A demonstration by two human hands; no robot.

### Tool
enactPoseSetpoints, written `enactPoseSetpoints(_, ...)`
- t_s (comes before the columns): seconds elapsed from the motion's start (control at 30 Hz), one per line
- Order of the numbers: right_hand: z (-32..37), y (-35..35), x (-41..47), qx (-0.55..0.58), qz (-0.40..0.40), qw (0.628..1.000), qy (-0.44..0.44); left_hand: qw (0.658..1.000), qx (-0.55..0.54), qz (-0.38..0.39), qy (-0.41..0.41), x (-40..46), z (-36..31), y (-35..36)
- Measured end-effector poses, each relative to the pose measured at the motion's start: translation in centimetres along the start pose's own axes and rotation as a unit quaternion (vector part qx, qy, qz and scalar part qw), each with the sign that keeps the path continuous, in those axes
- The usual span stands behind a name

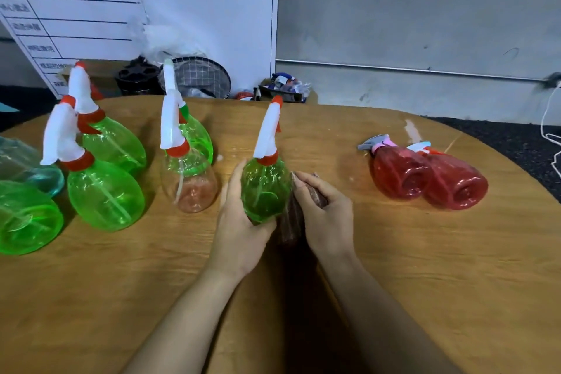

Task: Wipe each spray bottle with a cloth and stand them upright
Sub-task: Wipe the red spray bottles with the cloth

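Observation:
My left hand (239,215) grips a green spray bottle (265,185) with a white and red trigger head, held upright over the table's middle. My right hand (326,215) holds a brownish cloth (293,222) against the bottle's right side. Several green bottles (104,191) stand upright on the left, along with a clear pinkish bottle (189,182). Two red bottles (400,173) (453,185) lie on their sides at the right.
The round wooden table (394,267) has a pale smear near its far right edge. Behind it on the floor are a whiteboard (197,9), a black holder (138,76), a mesh basket (206,76) and a box of items (282,88). A white cable (549,130) hangs at right.

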State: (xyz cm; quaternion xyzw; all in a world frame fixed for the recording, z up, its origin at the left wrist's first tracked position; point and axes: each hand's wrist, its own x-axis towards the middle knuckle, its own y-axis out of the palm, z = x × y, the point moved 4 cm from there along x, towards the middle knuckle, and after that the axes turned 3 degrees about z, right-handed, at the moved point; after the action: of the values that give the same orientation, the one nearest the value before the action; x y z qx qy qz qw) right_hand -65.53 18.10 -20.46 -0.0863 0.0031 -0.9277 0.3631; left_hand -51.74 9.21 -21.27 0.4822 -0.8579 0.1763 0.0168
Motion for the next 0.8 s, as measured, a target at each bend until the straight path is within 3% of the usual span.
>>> enactPoseSetpoints(0.2,-1.7,1.8,3.0,0.036,-0.063,0.997,-0.009,0.999,-0.006,-0.032,-0.024,3.8,0.8,1.5)
enactPoseSetpoints(0.37,-2.9,3.6,5.2,-0.057,-0.062,0.996,-0.035,0.994,0.003,-0.084,-0.066,7.0,1.2,1.6)
enactPoseSetpoints(0.53,-3.4,3.6,5.9,-0.065,-0.076,0.994,-0.042,0.988,0.029,-0.12,-0.094,9.8,3.0,0.9)
enactPoseSetpoints(0.8,-2.9,2.5,5.2,-0.002,-0.056,0.998,-0.036,0.986,0.045,-0.136,-0.088,4.6,1.3,1.2)
